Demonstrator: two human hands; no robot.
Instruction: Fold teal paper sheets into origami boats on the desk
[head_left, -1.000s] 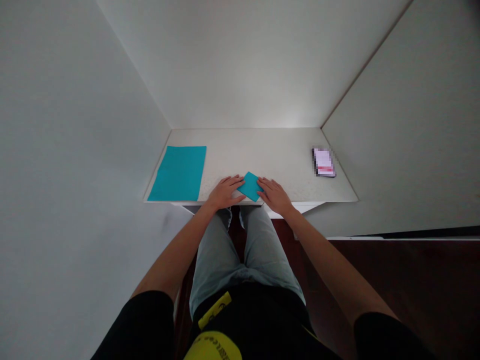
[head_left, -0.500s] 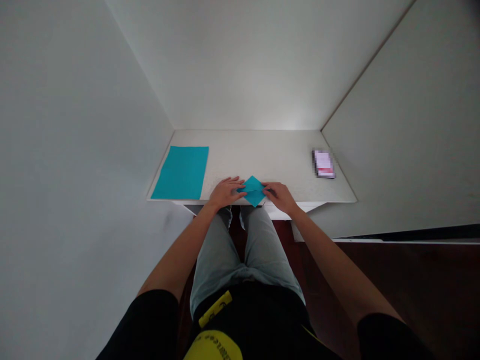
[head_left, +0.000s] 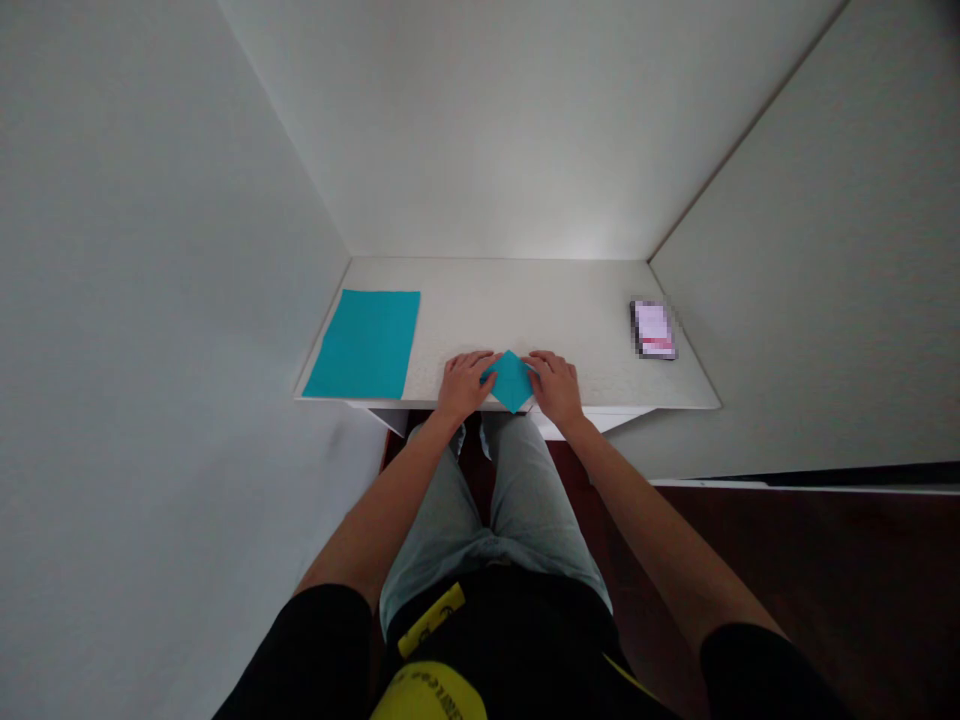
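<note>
A small piece of folded blue paper, diamond-shaped, lies at the front edge of the white table, one corner pointing toward me. My left hand grips its left corner between thumb and fingers. On the opposite side, my right hand has its thumb and fingers closed on the right corner. The fingertips hide both side corners. The paper's upper face looks smooth, with no gap showing across it.
A larger blue sheet lies flat at the table's left end. Toward the right end rests a blurred, phone-like object. White walls enclose the table at the back and both sides.
Both hands have come in closer around the paper's side corners. The slit across the middle of the paper no longer shows; the face now looks flat.
</note>
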